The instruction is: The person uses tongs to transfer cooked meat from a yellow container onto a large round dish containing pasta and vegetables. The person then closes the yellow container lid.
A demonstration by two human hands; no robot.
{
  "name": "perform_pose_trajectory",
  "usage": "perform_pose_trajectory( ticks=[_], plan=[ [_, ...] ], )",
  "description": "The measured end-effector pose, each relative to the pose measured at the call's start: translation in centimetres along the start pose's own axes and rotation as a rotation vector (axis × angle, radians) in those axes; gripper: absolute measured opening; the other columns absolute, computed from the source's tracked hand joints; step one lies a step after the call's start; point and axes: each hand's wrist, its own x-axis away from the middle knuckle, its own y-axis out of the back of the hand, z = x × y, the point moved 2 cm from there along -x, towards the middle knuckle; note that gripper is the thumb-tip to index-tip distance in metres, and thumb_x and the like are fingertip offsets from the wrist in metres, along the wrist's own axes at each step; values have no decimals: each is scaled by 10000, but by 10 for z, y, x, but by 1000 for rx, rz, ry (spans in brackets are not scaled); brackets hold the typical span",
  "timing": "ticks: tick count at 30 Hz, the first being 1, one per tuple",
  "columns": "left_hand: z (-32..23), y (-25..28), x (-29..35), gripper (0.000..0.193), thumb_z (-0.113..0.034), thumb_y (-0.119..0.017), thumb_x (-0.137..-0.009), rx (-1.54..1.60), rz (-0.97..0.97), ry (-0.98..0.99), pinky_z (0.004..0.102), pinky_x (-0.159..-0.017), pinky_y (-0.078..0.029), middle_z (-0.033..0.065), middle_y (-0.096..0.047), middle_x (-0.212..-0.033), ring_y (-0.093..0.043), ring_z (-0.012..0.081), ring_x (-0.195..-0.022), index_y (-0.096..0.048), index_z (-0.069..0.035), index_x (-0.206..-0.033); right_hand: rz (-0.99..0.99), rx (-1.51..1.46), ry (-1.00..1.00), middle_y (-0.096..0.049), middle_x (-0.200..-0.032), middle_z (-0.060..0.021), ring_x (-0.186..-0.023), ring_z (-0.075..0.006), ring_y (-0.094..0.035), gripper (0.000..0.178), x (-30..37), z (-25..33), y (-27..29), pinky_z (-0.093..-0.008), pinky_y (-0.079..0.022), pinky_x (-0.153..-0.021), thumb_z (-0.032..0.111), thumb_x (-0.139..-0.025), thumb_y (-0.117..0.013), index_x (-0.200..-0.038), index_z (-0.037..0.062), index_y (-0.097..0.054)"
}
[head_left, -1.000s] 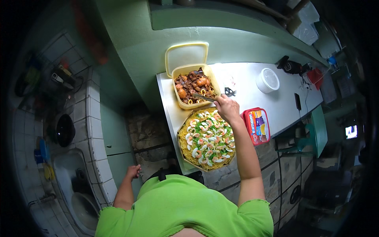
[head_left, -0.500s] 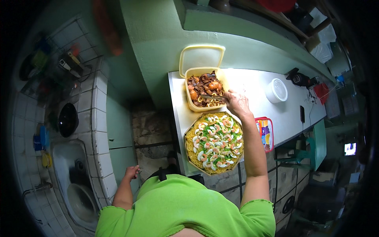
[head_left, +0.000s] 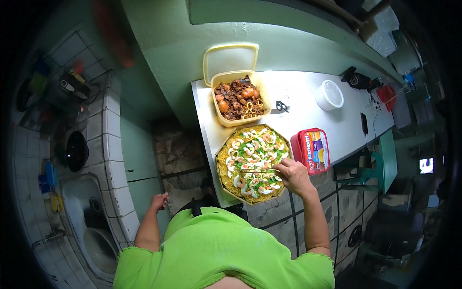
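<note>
My right hand (head_left: pixel 294 176) is closed around metal tongs (head_left: pixel 260 170), whose tips lie over the noodles (head_left: pixel 226 173). These fill an octagonal tray and are topped with sliced egg, shrimp and chopped greens. Whether the tips pinch anything, I cannot tell. Behind the tray stands a yellow plastic container (head_left: pixel 240 121) of dark saucy meat with round orange-brown pieces and a few noodles; its lid (head_left: pixel 230 62) is tipped back against the wall. My left hand (head_left: pixel 159 201) hangs at my side with curled fingers, away from the table, and nothing shows in it.
Black scissors (head_left: pixel 282 106), a red tub (head_left: pixel 312 149) and a white round lidded tub (head_left: pixel 330 95) are on the white table (head_left: pixel 284 127). A dark phone-like object (head_left: pixel 364 124) lies farther right. At left is a tiled counter (head_left: pixel 111 144) with a sink (head_left: pixel 77 192).
My right hand has moved with the tongs from the meat container toward me, down over the noodle tray. The scissors and more of the red tub now show. My left hand stays low.
</note>
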Motion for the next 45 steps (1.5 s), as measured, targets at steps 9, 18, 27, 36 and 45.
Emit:
perform_pose_trajectory(
  ticks=[9,18,27,36,45],
  plan=[
    [-14,-8,1,319,-394,-620,-908,-44,5,-55,294,-439,-419,-10,-546,-656,-478,105,-453,-645,-84,-836,-41,136,152,-586,-839,-33,-791,-215,-603,121,-8,23,-18,-366,-475,-680,117,-792,-624,-911,128,-644],
    [9,-3,9,316,-399,-609,-914,11,-19,12,310,-446,-424,-12,-529,-656,-471,118,-450,-643,-91,-855,45,-48,11,-603,-858,-40,-753,-244,-638,179,-12,4,-7,-380,-507,-664,207,-818,-694,-986,151,-669],
    [25,1,11,328,-401,-605,-914,30,2,30,318,-452,-434,15,-525,-673,-472,133,-458,-641,-77,-876,-350,-49,-367,-663,-895,-113,-795,-306,-654,248,-120,-56,-18,-418,-508,-713,279,-948,-530,-955,80,-678],
    [4,4,11,339,-419,-607,-914,56,-18,-1,334,-498,-479,16,-519,-723,-486,141,-498,-645,-82,-907,-172,-53,-526,-646,-1034,-182,-943,-383,-645,289,-262,-32,-74,-491,-507,-805,341,-937,-521,-998,80,-630],
    [35,26,12,321,-390,-607,-912,101,-75,113,309,-454,-444,14,-528,-712,-474,127,-477,-660,-74,-903,-40,114,-484,-691,-970,-175,-882,-345,-679,256,-244,-45,-29,-469,-534,-781,276,-889,-554,-965,68,-681]
  ],
)
